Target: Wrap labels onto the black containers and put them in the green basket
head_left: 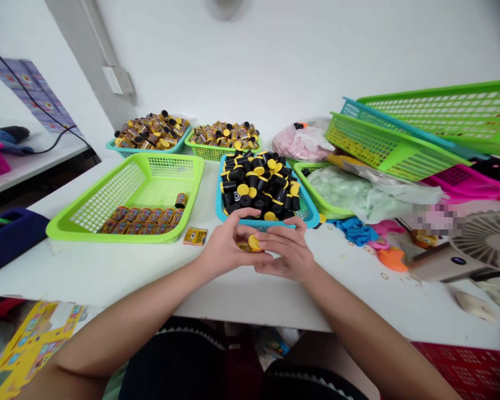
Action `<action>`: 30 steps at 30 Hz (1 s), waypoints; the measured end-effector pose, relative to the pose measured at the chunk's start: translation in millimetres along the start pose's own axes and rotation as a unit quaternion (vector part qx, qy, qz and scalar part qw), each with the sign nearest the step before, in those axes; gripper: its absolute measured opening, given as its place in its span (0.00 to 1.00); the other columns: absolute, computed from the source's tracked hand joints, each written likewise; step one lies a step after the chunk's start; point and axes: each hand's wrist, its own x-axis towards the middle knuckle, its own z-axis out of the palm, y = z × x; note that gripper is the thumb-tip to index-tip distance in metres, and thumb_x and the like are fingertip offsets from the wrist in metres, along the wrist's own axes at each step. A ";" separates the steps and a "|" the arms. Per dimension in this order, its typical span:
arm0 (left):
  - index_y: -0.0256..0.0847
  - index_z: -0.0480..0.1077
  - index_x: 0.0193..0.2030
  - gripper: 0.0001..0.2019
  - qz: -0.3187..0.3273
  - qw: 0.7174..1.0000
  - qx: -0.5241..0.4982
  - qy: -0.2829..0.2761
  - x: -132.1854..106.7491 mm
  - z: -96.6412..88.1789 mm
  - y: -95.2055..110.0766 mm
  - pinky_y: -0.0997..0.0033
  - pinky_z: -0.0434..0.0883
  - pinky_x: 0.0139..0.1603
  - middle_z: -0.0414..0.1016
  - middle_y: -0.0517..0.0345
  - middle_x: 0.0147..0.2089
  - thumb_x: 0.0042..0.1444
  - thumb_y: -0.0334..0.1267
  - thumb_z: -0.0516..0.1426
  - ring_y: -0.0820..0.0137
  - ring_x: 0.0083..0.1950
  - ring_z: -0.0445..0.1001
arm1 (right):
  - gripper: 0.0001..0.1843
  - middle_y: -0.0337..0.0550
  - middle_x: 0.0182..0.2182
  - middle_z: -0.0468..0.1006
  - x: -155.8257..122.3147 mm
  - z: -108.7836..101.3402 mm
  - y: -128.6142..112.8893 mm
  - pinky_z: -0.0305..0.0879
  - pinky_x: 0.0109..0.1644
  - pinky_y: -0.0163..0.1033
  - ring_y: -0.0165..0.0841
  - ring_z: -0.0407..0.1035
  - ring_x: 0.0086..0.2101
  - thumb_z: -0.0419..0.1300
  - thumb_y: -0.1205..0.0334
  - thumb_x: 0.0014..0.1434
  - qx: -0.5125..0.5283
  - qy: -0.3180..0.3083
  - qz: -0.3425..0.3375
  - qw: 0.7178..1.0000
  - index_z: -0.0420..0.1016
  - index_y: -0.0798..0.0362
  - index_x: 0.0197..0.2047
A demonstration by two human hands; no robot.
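Observation:
Above the front of the table, my left hand [227,244] and my right hand [289,250] meet around a small canister with a yellow cap [254,243]. Fingers of both hands are closed on it and hide most of its body. A bit of printed yellow wrapping shows beside the cap. Just beyond my hands stands a blue basket heaped with black canisters [258,180] with yellow ends. To the left lies a small stack of printed labels [195,236]. Past it, a green basket [166,166] holds labelled canisters [150,218] in rows, one of them standing apart [180,200].
Two baskets of wrapped canisters [152,133] stand along the wall. Stacked green baskets [391,144], plastic bags [358,189] and a small fan [475,244] crowd the right. Balloon-like scraps [354,229] lie nearby. A dark blue tape dispenser [14,239] sits at the left edge.

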 end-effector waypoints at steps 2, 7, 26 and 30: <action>0.44 0.60 0.56 0.39 -0.027 0.996 -0.060 -0.051 3.5 -3.0 -0.5 0.70 0.73 0.38 0.79 0.60 0.35 0.37 0.37 0.73 0.70 0.33 0.77 | 0.16 0.35 0.32 0.83 2.3 -0.5 -2.5 0.61 0.53 0.52 0.39 0.75 0.35 0.65 0.46 0.54 0.003 0.026 -0.022 0.999 0.73 0.38 0.45; 0.44 0.56 0.58 0.35 -0.038 0.990 -0.046 -0.129 8.0 -11.0 6.9 0.70 0.74 0.34 0.79 0.58 0.37 0.46 0.40 0.70 0.69 0.33 0.78 | 0.25 0.36 0.38 0.82 10.0 -4.1 1.1 0.60 0.55 0.49 0.38 0.73 0.42 0.67 0.51 0.52 0.064 0.031 -0.044 0.997 0.68 0.38 0.53; 0.38 0.76 0.30 0.10 -0.232 0.761 0.589 0.138 55.3 -202.9 55.9 0.69 0.70 0.38 0.82 0.53 0.34 0.49 0.44 0.64 0.60 0.38 0.78 | 0.31 0.39 0.42 0.83 64.6 -25.9 47.6 0.63 0.38 0.43 0.48 0.76 0.45 0.40 0.32 0.63 -0.008 -0.454 0.360 0.815 0.76 0.35 0.51; 0.36 0.76 0.39 0.12 -0.299 0.728 0.614 0.068 66.3 -207.1 36.4 0.62 0.72 0.46 0.80 0.51 0.41 0.57 0.45 0.61 0.61 0.44 0.77 | 0.25 0.36 0.30 0.81 52.0 -21.0 40.2 0.55 0.30 0.38 0.40 0.75 0.32 0.45 0.35 0.62 -0.066 -0.343 0.404 0.845 0.75 0.39 0.44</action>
